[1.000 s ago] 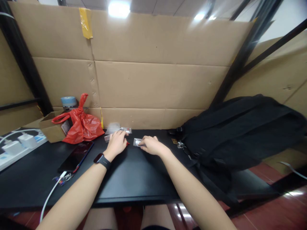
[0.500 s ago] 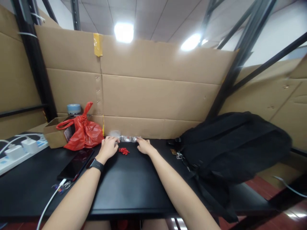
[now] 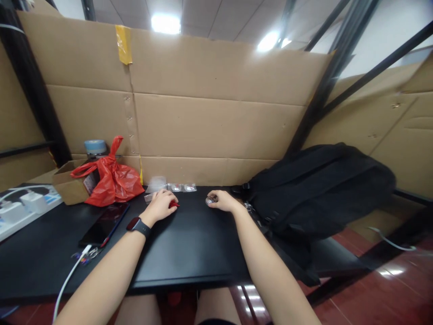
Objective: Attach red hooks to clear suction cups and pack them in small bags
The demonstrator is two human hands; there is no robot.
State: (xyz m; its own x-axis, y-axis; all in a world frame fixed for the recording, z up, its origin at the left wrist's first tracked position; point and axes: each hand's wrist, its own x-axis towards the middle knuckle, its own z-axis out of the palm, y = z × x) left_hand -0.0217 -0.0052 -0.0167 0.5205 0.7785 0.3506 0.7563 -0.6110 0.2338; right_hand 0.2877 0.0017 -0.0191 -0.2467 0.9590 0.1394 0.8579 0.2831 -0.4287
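My left hand (image 3: 163,204), with a dark watch on the wrist, lies palm down on the table with its fingers curled over small red pieces (image 3: 173,204). Most of that pile is hidden beneath the fingers. To the right, my right hand (image 3: 223,200) holds a small round clear packet (image 3: 210,201) at the tabletop, between thumb and fingers; what is inside is too small to make out. Two similar clear packets (image 3: 175,187) lie by the cardboard wall. Clear plastic (image 3: 156,183) sits just behind my left hand.
On the left are a red plastic bag (image 3: 115,183), a cardboard box (image 3: 69,183), a phone (image 3: 104,224) with a white cable, and a power strip (image 3: 30,212). A black backpack (image 3: 321,194) fills the right side. Cardboard (image 3: 203,126) walls the black table's (image 3: 189,253) back.
My right hand has moved right, away from the row of packets, and now holds a round one. My left hand has shifted right, over the red pieces. The camera view has tilted down.
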